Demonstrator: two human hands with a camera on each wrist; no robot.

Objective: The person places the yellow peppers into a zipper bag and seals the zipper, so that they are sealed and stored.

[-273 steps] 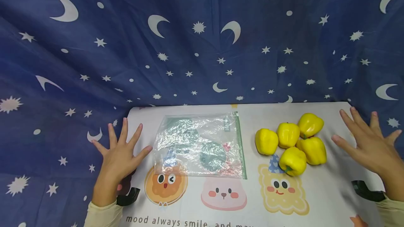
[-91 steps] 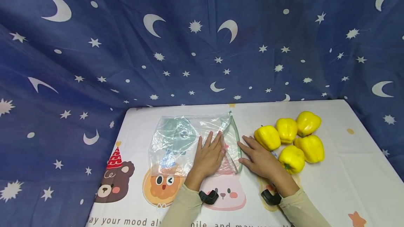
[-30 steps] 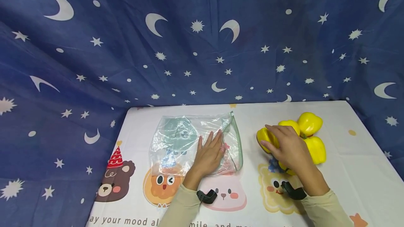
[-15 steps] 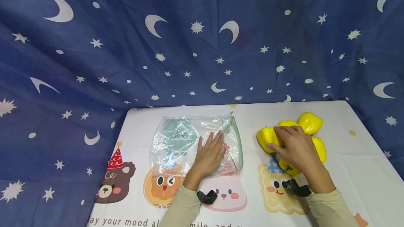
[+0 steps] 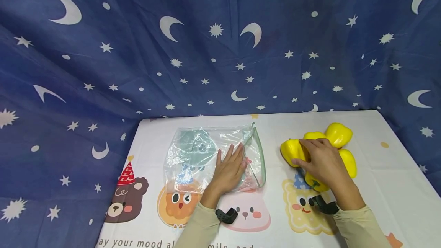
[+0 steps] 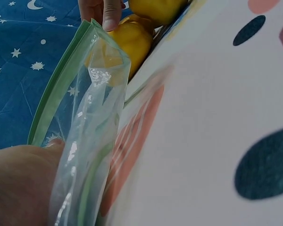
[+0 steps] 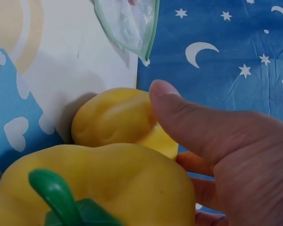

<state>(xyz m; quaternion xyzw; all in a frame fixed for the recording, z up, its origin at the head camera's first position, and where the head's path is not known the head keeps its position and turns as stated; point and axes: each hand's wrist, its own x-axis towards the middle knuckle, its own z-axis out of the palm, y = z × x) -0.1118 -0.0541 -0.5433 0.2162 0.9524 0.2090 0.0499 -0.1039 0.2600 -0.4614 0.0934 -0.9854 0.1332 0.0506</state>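
My left hand (image 5: 227, 173) lies flat on a clear plastic zip bag (image 5: 193, 146), its fingers straight near the mouth. The bag's green-edged mouth (image 6: 54, 89) stands parted and faces right, as the left wrist view shows. My right hand (image 5: 325, 163) holds the leftmost yellow bell pepper (image 5: 290, 152), thumb on the near side. That thumb (image 7: 179, 113) rests against the pepper's side in the right wrist view; the other fingers are partly hidden. Another yellow pepper (image 7: 146, 179) with a green stem sits close in front there.
Several more yellow peppers (image 5: 338, 135) cluster around and behind my right hand, partly covered by it. A white cartoon-print cloth (image 5: 382, 179) covers the table. A blue moon-and-star curtain (image 5: 206, 49) hangs behind the far edge and down the left side.
Both hands came in from the sides; the left settled on the bag, whose mouth has parted. My right hand then left the bag's edge for the leftmost pepper. Little differs over the last half second.
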